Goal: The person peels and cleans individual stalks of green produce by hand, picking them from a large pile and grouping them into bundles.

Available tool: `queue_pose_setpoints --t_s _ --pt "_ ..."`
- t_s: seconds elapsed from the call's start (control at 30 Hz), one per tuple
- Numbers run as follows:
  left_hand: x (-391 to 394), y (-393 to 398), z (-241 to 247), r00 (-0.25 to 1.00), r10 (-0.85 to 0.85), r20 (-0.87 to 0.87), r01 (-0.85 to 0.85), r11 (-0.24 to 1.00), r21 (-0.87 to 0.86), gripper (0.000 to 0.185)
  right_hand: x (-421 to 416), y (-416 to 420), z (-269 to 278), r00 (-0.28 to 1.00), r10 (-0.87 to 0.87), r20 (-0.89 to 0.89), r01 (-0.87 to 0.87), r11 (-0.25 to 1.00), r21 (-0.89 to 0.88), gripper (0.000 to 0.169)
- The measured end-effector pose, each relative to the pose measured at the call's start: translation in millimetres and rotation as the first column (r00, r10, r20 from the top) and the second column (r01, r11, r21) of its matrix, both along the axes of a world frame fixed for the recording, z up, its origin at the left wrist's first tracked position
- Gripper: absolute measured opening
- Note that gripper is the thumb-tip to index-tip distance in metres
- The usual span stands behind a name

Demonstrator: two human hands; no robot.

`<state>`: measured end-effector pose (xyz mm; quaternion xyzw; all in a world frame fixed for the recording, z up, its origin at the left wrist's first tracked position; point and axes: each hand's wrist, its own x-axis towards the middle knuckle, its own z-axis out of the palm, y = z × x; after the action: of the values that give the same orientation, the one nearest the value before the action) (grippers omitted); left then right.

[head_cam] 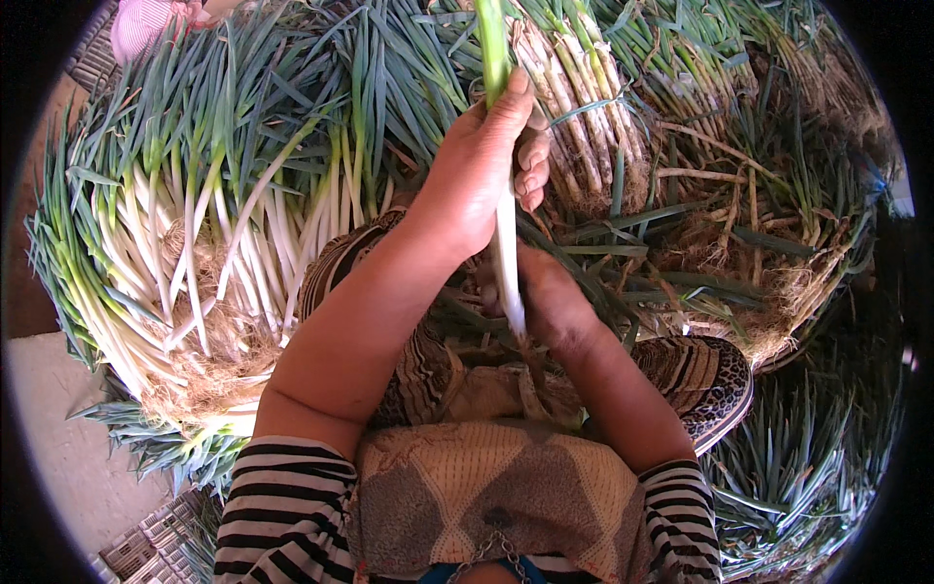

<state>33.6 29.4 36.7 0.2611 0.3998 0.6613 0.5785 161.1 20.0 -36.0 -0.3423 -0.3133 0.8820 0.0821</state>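
Observation:
My left hand [492,157] is closed around a single green onion [506,241], which hangs nearly upright. Its leaf end rises past the thumb and leaves the picture at the top; the white shank and darker root end point down toward my lap. Close behind the shank is my right hand [551,292], blurred, its fingers partly hidden by the onion, so I cannot tell what it grips. A brownish strip [533,383] dangles under the root end. To the left lies a large heap of green onions with clean white shanks [252,248] and tangled roots.
A tied bunch of soil-stained onions [584,117] lies at the upper right. More unpeeled onions with matted roots [773,270] and loose leaves sit beside it. Patterned shoes [693,379] flank my lap cloth [503,496]. Green leaves [803,467] spread at the lower right.

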Motion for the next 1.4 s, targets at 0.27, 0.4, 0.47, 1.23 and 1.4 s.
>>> queue_pose_setpoints --t_s 0.27,0.4,0.47,1.23,1.4 --pt "-40.1 12.7 0.6 0.958 0.265 0.107 -0.260 0.964 -0.061 0.032 26.8 9.6 -8.0 0.982 -0.143 -0.123 0.147 0.989 0.023 0.022" --pt "-89.0 21.1 -21.8 0.881 0.283 0.379 -0.300 0.954 -0.014 0.031 81.9 -2.0 9.8 0.965 0.047 -0.258 -0.062 0.997 -0.047 0.046" --pt "-114.9 22.4 -30.4 0.813 0.413 0.410 -0.398 0.909 -0.126 0.031 127.4 -7.0 11.0 0.996 0.085 -0.023 -0.084 0.995 0.054 0.061" --pt "-60.9 -5.7 -18.4 0.847 0.392 0.359 -0.397 0.916 -0.063 0.021 63.0 -37.3 13.7 0.979 -0.017 0.204 -0.196 0.198 0.960 0.039" --pt "-58.6 -15.9 -11.1 0.886 0.367 0.285 -0.375 0.926 -0.027 0.020 64.1 -37.8 14.0 0.971 0.239 -0.004 -0.190 0.781 0.595 0.034"
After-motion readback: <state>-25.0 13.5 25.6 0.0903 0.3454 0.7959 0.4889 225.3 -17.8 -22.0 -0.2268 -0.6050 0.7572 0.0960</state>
